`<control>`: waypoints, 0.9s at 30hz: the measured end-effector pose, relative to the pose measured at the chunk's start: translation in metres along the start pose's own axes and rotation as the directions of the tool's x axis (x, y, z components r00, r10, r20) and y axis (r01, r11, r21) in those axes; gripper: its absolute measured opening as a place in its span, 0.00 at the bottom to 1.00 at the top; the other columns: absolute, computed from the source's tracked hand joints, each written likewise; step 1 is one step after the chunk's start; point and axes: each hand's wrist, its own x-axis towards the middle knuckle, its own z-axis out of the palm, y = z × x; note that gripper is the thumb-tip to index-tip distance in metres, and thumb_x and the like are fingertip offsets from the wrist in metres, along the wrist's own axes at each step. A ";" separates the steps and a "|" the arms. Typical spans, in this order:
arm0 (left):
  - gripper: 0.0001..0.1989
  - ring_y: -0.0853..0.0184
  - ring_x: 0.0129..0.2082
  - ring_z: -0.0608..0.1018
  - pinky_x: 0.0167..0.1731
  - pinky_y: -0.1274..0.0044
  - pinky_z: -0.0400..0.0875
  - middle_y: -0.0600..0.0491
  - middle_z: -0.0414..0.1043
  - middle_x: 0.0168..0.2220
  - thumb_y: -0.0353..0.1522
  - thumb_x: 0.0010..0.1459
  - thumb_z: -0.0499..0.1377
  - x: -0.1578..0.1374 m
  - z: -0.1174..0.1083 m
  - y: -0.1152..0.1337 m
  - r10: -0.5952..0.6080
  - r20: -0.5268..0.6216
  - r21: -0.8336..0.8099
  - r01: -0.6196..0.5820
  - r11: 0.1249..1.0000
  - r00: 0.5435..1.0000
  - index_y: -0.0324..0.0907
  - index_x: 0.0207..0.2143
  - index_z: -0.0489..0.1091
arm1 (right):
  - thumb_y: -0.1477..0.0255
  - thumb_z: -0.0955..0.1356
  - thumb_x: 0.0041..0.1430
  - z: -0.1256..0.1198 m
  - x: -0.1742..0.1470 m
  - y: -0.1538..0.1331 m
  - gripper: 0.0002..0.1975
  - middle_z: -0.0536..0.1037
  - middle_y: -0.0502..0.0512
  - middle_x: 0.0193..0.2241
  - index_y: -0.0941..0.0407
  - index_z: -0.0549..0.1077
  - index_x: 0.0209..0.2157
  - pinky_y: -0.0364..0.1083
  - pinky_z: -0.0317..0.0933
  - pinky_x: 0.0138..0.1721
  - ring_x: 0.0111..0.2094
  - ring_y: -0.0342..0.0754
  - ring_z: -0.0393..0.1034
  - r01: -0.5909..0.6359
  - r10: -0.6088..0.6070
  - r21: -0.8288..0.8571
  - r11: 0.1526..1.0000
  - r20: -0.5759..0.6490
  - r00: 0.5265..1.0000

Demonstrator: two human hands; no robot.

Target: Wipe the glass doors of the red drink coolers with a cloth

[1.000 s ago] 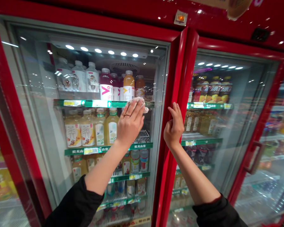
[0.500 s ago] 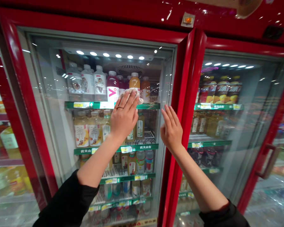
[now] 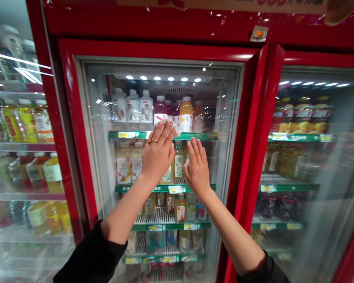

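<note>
My left hand (image 3: 159,153), with a ring on one finger, lies flat over a whitish cloth (image 3: 177,129) and presses it to the glass door (image 3: 224,157) of a red-framed drinks cooler. Most of the cloth is hidden under the fingers. To its right and slightly lower, my right hand (image 3: 197,167) is held up at the glass, fingers stretched out and thumb bent in. Nothing shows in it; whether it touches the glass I cannot tell. Behind the pane, an orange drink bottle (image 3: 186,114) and a dark pink one (image 3: 160,107) stand on the top shelf.
A red door frame (image 3: 250,157) runs beside my right forearm. Another glass-fronted cooler section with bottles (image 3: 303,114) is on the right. Shelves of yellow drinks (image 3: 25,122) fill the left side. A lit orange switch (image 3: 259,33) sits above the doors.
The view has swung left, so the cooler appears further right. My right hand has moved left from the door's edge to near my left hand. My left hand remains on the cloth.
</note>
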 end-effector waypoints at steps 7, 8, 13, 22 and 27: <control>0.46 0.62 0.78 0.65 0.79 0.63 0.55 0.57 0.56 0.79 0.29 0.75 0.56 -0.047 -0.008 -0.031 0.223 0.064 0.026 -0.225 0.974 0.973 0.51 0.82 0.30 | 0.79 0.60 0.69 0.011 -0.006 -0.003 0.48 0.50 0.54 0.82 0.49 0.31 0.82 0.65 0.53 0.80 0.83 0.54 0.43 0.003 -0.003 -0.085 0.996 -0.005 1.000; 0.46 0.62 0.78 0.64 0.79 0.63 0.55 0.57 0.56 0.79 0.29 0.75 0.56 -0.047 -0.010 -0.038 0.209 0.059 0.034 -0.212 0.977 0.976 0.53 0.82 0.30 | 0.78 0.60 0.69 0.013 -0.006 -0.006 0.48 0.51 0.55 0.82 0.49 0.31 0.82 0.65 0.53 0.80 0.83 0.54 0.44 -0.016 0.014 -0.099 0.995 -0.015 1.000; 0.47 0.58 0.80 0.59 0.78 0.58 0.57 0.56 0.50 0.81 0.28 0.75 0.54 -0.023 -0.010 -0.036 0.082 0.021 0.018 -0.083 0.996 0.996 0.54 0.81 0.24 | 0.76 0.61 0.70 0.033 -0.001 -0.037 0.47 0.50 0.59 0.82 0.52 0.32 0.82 0.69 0.50 0.79 0.83 0.58 0.43 -0.236 0.220 -0.119 0.964 -0.135 0.966; 0.46 0.63 0.78 0.64 0.79 0.64 0.55 0.58 0.56 0.79 0.29 0.74 0.57 -0.046 -0.018 -0.063 0.268 0.047 0.034 -0.269 0.962 0.962 0.52 0.82 0.32 | 0.75 0.60 0.72 0.044 -0.005 -0.049 0.46 0.41 0.55 0.83 0.53 0.31 0.82 0.67 0.53 0.79 0.83 0.58 0.42 -0.165 0.141 -0.154 0.974 -0.156 0.978; 0.46 0.58 0.81 0.57 0.78 0.58 0.59 0.56 0.50 0.81 0.27 0.74 0.55 -0.031 -0.023 -0.067 0.035 -0.006 0.062 -0.034 0.997 0.999 0.53 0.82 0.31 | 0.76 0.60 0.72 0.041 -0.008 -0.052 0.44 0.45 0.52 0.83 0.54 0.33 0.82 0.58 0.56 0.79 0.83 0.51 0.41 0.081 -0.089 -0.142 0.987 -0.049 0.995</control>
